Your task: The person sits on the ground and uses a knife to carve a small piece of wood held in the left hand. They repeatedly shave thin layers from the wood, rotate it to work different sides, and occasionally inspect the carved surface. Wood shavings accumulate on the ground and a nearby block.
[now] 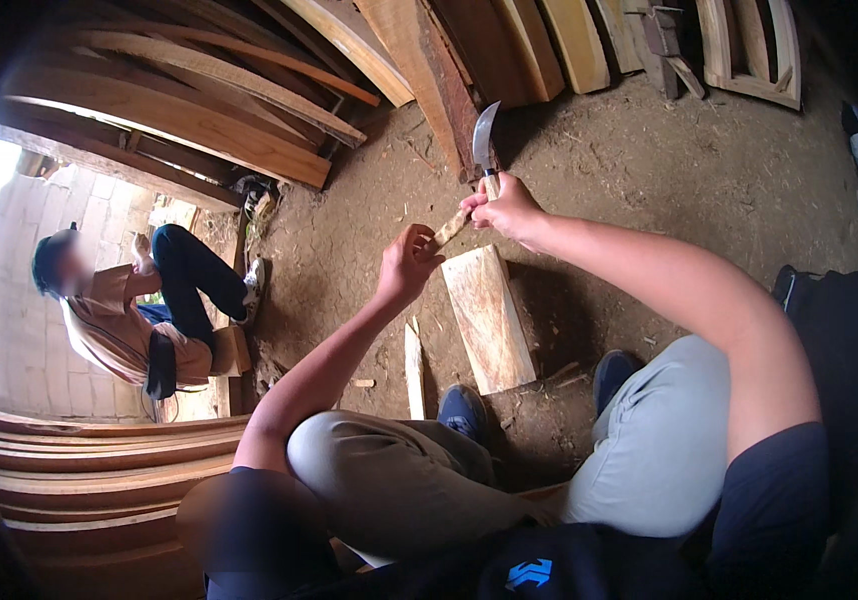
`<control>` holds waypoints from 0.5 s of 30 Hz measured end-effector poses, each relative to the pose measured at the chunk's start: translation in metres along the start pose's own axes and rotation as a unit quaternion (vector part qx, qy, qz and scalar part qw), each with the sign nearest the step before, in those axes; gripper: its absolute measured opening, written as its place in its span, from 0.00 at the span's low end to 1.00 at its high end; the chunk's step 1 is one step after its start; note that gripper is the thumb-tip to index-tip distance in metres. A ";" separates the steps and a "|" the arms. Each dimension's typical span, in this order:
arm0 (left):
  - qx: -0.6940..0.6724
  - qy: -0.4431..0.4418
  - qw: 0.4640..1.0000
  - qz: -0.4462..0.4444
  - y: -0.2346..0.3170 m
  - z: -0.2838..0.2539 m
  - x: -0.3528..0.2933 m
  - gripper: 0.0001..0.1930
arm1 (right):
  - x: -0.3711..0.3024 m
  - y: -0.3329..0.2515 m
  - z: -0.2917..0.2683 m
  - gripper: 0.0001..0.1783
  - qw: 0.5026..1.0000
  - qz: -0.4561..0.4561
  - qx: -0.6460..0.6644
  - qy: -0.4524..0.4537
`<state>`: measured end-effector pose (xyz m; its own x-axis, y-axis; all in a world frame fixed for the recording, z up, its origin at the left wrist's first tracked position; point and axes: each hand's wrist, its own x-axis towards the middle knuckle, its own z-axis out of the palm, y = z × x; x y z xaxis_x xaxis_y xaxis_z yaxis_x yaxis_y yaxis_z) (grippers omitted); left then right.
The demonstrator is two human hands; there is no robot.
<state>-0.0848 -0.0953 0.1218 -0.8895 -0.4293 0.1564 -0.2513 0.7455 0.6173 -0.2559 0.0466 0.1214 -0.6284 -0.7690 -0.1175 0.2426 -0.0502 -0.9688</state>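
The wooden piece, short, narrow and pale, lies between the two hands, slightly above the centre of the frame, raised over the dirt floor. It slopes from lower left to upper right.

Left hand: the fingers are curled in and closed on the lower-left end of the wooden piece. Right hand: the fingers are wrapped around the pale handle of a curved knife. The blade points to the top of the frame, clear of the wooden piece. The right fingertips lie at the upper-right end of the piece; whether they pinch it or only rest near it cannot be told.

Handling: the wooden piece is judged light, stiff and dry, with little tendency to slip; its slender section may split under a hard twist. Take hold at the lower-left end, fingers behind the cutting zone. Hold the curved knife by the handle only; treat the edge as sharp.

Surroundings: a wooden block is below the hands, near the two shoes, and a pointed wood strip is to its left. A seated co-worker occupies the left of the frame.
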 end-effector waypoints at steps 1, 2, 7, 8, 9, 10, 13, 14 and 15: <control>-0.009 -0.003 1.000 -0.002 -0.001 0.000 0.001 0.18 | 0.002 0.003 -0.001 0.15 0.999 -0.002 -0.024 0.023; -0.020 -0.007 1.000 -0.004 0.000 0.000 0.001 0.19 | 0.004 0.006 -0.004 0.14 0.998 -0.003 -0.047 0.047; -0.013 -0.016 0.998 -0.059 -0.002 0.005 -0.007 0.16 | -0.002 0.015 -0.012 0.12 0.972 0.180 -0.128 0.083; -0.012 -0.019 0.997 -0.068 -0.006 0.005 -0.008 0.15 | -0.005 0.015 -0.013 0.15 0.968 0.207 -0.134 0.049; -0.014 -0.025 0.997 -0.070 -0.012 0.004 -0.009 0.14 | -0.008 0.015 -0.014 0.17 0.962 0.233 -0.140 0.015; -0.016 -0.030 0.997 -0.073 -0.018 0.004 -0.010 0.13 | -0.010 0.015 -0.015 0.19 0.955 0.258 -0.146 -0.019; -0.070 -0.090 0.986 -0.125 -0.003 0.007 -0.004 0.11 | -0.012 0.020 -0.028 0.23 0.937 0.284 -0.183 -0.093; -0.089 -0.114 0.977 -0.155 -0.001 0.003 -0.006 0.11 | -0.014 0.018 -0.024 0.24 0.936 0.280 -0.191 -0.094; -0.122 -0.130 0.969 -0.170 -0.003 0.002 -0.007 0.11 | -0.017 0.017 -0.021 0.24 0.936 0.275 -0.199 -0.095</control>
<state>-0.0787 -0.0933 0.1173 -0.8451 -0.4620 -0.2690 -0.4778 0.4269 0.7678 -0.2565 0.0720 0.1027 -0.3376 -0.7093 -0.6189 0.1723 0.5998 -0.7814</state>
